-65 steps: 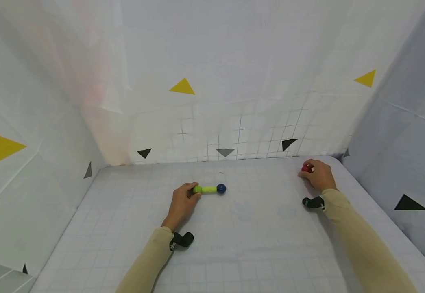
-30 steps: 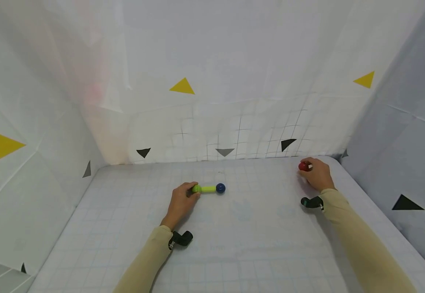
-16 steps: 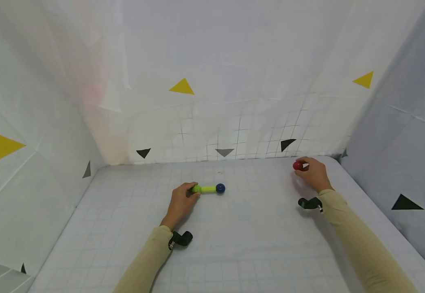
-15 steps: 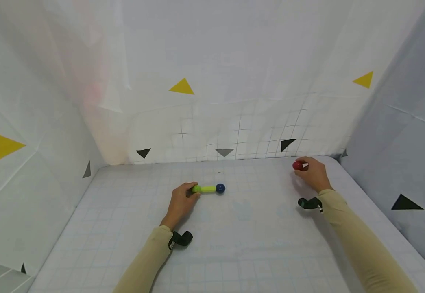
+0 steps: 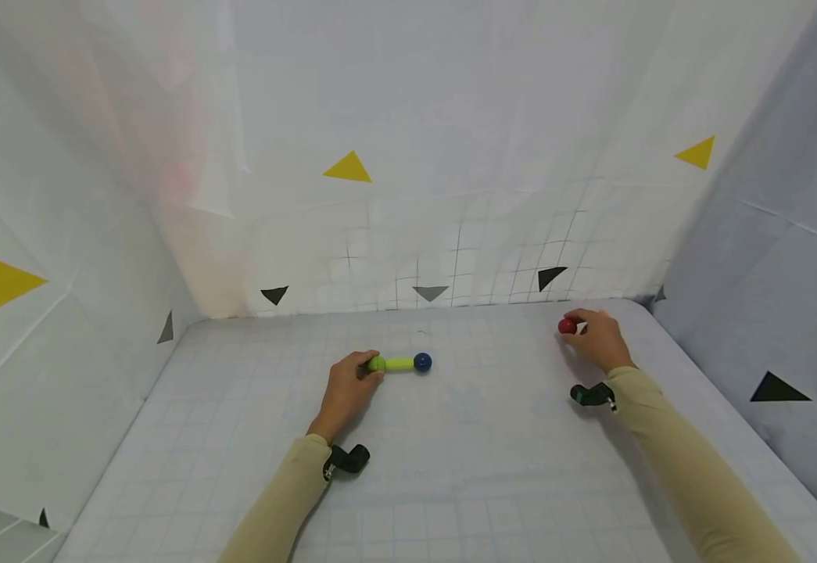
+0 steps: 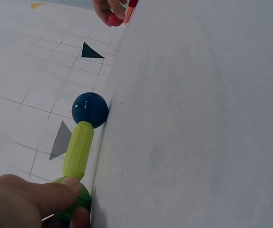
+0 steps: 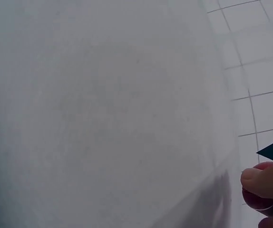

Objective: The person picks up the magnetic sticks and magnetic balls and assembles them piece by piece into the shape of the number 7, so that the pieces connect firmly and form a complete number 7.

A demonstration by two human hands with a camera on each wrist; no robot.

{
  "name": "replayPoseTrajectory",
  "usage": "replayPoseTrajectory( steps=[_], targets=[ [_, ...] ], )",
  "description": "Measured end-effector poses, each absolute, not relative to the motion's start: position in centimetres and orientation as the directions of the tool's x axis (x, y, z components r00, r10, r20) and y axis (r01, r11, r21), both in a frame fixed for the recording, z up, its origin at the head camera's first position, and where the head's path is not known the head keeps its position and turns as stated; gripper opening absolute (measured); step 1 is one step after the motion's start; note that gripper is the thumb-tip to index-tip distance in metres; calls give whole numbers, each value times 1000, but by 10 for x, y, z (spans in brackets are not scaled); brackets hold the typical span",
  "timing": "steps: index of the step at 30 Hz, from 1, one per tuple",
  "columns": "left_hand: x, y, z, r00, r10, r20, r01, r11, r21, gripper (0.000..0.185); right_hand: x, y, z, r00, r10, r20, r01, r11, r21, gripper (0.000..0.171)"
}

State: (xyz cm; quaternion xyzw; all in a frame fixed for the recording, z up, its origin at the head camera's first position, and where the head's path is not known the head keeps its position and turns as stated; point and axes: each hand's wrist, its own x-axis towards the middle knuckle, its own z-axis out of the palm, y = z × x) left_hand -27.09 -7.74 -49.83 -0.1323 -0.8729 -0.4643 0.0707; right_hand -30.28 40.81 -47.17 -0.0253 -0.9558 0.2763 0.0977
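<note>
the green rod (image 5: 399,363) lies flat on the table (image 5: 450,469) near its middle, running left to right, with a blue ball (image 5: 423,361) stuck on its right end and a green ball (image 5: 378,363) on its left end. lying flat like this, the piece looks steadied so that its blue end stays free and faces the right side of the table. in the left wrist view the rod (image 6: 78,149) runs from the fingers away to the blue ball (image 6: 90,109), both resting on the gridded sheet.

the left hand (image 5: 345,391) rests on the table just left of the rod, its fingers curled round the green ball, pinching that end; the fingertips (image 6: 55,197) cover most of the ball there.

well apart, toward the far right corner, the right hand (image 5: 600,341) holds a small red ball (image 5: 567,326) at its fingertips, just above or on the table; which one is hard to tell. the right wrist view shows a fingertip (image 7: 265,180) pressed over the red ball (image 7: 260,199), so the grip is a pinch, not an open palm. the ball points left toward the rod.

around all this stand white gridded walls with yellow triangles (image 5: 347,167) and dark triangles (image 5: 430,292).
</note>
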Motion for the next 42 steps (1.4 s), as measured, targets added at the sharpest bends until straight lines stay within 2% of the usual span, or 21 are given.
replayPoseTrajectory(
  steps=[8,16,22,25,30,37,42],
  targets=[
    [-271,-78,-501,-952,168,255,305,538,786,41,-302,410,-477,-985,119,124,40,861,-506,42],
    [-272,-80,-500,-959,159,234,283,551,785,43,-298,420,-461,-985,104,137,15,846,-533,52],
    [-272,-79,-498,-954,165,249,299,548,781,43,-299,441,-453,-965,163,206,23,835,-550,38],
    [-272,-79,-497,-953,168,254,304,549,779,43,-302,455,-456,-959,187,215,42,840,-541,37],
    [-273,-79,-498,-948,174,265,317,548,774,42,-307,474,-465,-977,173,128,85,856,-510,46],
    [-273,-79,-499,-949,180,260,316,549,773,42,-309,490,-468,-996,69,-57,87,893,-441,56],
    [-273,-79,-498,-951,178,254,310,555,772,42,-312,491,-467,-996,25,-82,57,909,-412,54]
  ],
)
